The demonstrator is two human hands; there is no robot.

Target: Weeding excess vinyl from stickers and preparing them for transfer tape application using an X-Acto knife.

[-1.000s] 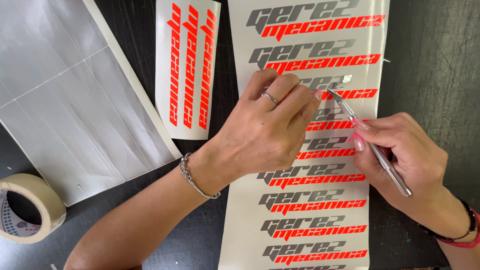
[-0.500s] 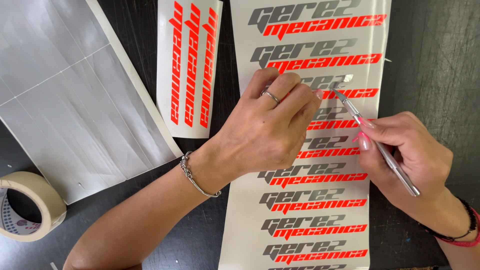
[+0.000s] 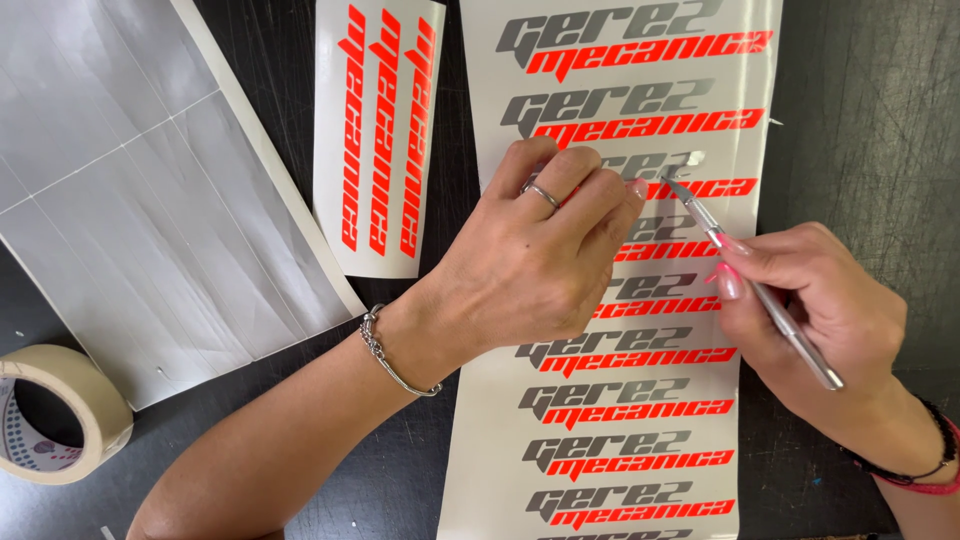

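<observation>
A long white sticker sheet [image 3: 600, 430] with repeated grey and orange lettering lies on a dark table [image 3: 860, 110]. My left hand [image 3: 530, 260] presses flat on the sheet near its middle, a ring on one finger and a chain bracelet at the wrist. My right hand [image 3: 820, 310] holds a thin metal craft knife [image 3: 750, 280] like a pen. Its tip touches the sheet just right of my left fingertips, below a small lifted scrap of vinyl [image 3: 693, 158].
A smaller sheet with orange lettering [image 3: 380, 130] lies at the top centre. A large silver sheet [image 3: 130, 190] covers the upper left. A roll of beige masking tape [image 3: 55, 410] sits at the left edge.
My right hand and the knife have shifted slightly to the right and down. My left hand stays pressed on the sheet.
</observation>
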